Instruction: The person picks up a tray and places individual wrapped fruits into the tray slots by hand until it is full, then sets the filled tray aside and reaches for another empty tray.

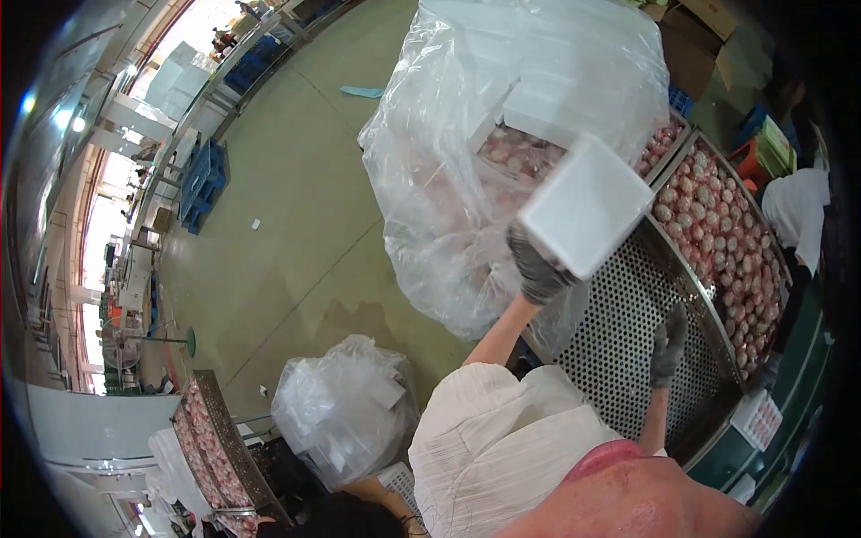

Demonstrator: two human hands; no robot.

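Note:
My left hand, in a dark grey glove, grips a white foam tray by its near left corner. The tray is tilted and slightly blurred by motion. Beneath it spreads a perforated metal tray. My right hand, gloved too, hovers over the right part of that metal with its fingers stretched and nothing visible in them. Behind the foam tray, a large clear plastic bag holds more white foam pieces. Pale bulbs in red netting, garlic-like, fill a metal bin on the right.
A tied clear bag of white pieces lies on the floor at lower left, near another rack of bulbs. A small white tray rests on the green surface at right. Blue pallets stand farther left.

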